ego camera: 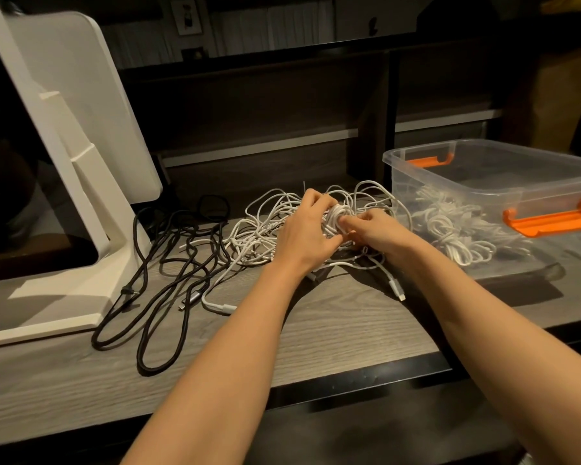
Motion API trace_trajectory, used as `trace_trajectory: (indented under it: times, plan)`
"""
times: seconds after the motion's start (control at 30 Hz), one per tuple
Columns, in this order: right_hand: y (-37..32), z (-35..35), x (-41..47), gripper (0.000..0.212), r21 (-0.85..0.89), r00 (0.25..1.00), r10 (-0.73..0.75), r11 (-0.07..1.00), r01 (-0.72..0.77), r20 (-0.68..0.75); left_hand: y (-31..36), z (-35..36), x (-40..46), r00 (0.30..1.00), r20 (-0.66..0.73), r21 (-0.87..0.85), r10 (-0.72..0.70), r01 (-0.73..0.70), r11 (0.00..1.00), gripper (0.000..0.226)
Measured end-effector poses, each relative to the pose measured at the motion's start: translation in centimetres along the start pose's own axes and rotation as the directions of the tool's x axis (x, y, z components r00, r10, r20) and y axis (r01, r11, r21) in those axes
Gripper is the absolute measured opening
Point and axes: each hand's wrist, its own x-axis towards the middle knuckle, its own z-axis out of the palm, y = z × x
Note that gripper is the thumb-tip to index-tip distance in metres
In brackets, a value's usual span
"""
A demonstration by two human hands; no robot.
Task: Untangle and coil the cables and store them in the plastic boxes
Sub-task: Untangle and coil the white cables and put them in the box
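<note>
**Head view: mid-job, white coil being wound, black cables untouched**

Progress (judged): partly done. Several white coils (457,229) already lie inside the clear plastic box (477,182) w/ orange latches (550,221). Left to do: the loose white tangle (265,226), the bundle now in hand, and the black cables (168,260), which lie uncoiled. Roughly halfway at best; can't count the cables.

Current step, prob.: winding or cinching one white cable into a small coil.

White bundle (336,219) sits between both hands, above the tangle.
- Left hand (304,229): fingers curled over the top and near side of the bundle, gripping it.
- Right hand (371,229): thumb and forefinger pinch at the bundle's right side, other fingers tucked. Whether it holds a free end or a loop: can't tell.

Relative to hands:
- White tangle: under and to the left of left hand, touching it; strands also loop behind both hands.
- Two white plug ends (396,290) trail toward the wrists, below right hand.
- Black cables: well left of left hand, beside a white stand base (64,297).
- Box: just right of right hand, open, no lid on it.

All on a grey wood-grain desk (316,330).
</note>
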Motion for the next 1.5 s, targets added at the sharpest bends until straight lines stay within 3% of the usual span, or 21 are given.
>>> trace_trajectory:
  times: [0.4, 0.57, 0.67, 0.73, 0.8, 0.9, 1.03, 1.17, 1.33, 1.5]
  plan:
    - [0.5, -0.6, 0.4, 0.042, 0.078, 0.997, -0.001, 0.997, -0.005, 0.073, -0.3, -0.5, 0.5, 0.997, 0.081, 0.023, -0.003, 0.001, 1.000, 0.053]
    - [0.6, -0.1, 0.4, 0.042, 0.087, 1.000, 0.030, 0.996, -0.031, 0.004, -0.4, -0.6, 0.5, 0.998, 0.067, 0.080, 0.006, -0.012, 0.997, 0.051]
    - [0.9, -0.1, 0.5, 0.035, 0.171, 0.998, 0.042, 0.985, -0.034, -0.040, -0.3, -0.5, 0.3, 0.998, 0.066, 0.037, 0.012, -0.015, 0.999, 0.052]
    - [1.1, -0.2, 0.5, 0.016, 0.274, 0.997, 0.035, 0.962, -0.017, -0.062, -0.2, -0.2, 0.1, 0.995, 0.095, 0.018, 0.017, -0.019, 1.000, 0.053]
    - [1.2, -0.1, 0.6, 0.019, 0.377, 0.997, 0.010, 0.926, 0.021, -0.080, -0.2, 0.1, 0.1, 0.994, 0.106, -0.007, 0.014, -0.013, 1.000, 0.055]
    - [1.1, -0.1, 0.5, 0.017, 0.339, 0.992, -0.086, 0.934, 0.114, -0.096, -0.2, 0.3, 0.3, 0.995, 0.089, -0.077, -0.052, 0.059, 0.995, 0.057]
    - [1.1, -0.4, 0.4, 0.010, 0.342, 0.990, -0.127, 0.930, 0.138, -0.053, -0.4, 0.5, 0.3, 0.985, 0.107, -0.156, -0.137, 0.153, 0.976, 0.042]
    - [1.0, -0.7, 0.2, 0.009, 0.394, 0.988, -0.147, 0.906, 0.154, -0.049, -0.7, 0.6, 0.1, 0.989, 0.100, -0.192, -0.109, 0.127, 0.973, 0.027]
    - [1.1, -0.8, 0.3, 0.009, 0.510, 0.990, -0.142, 0.851, 0.122, 0.000, -0.4, 0.4, 0.3, 0.988, 0.044, -0.296, -0.146, 0.153, 0.943, 0.021]
    - [1.2, -0.8, 0.4, 0.009, 0.503, 0.986, -0.168, 0.853, 0.139, 0.011, -0.3, 0.5, 0.6, 0.982, 0.067, -0.355, -0.178, 0.191, 0.915, 0.019]
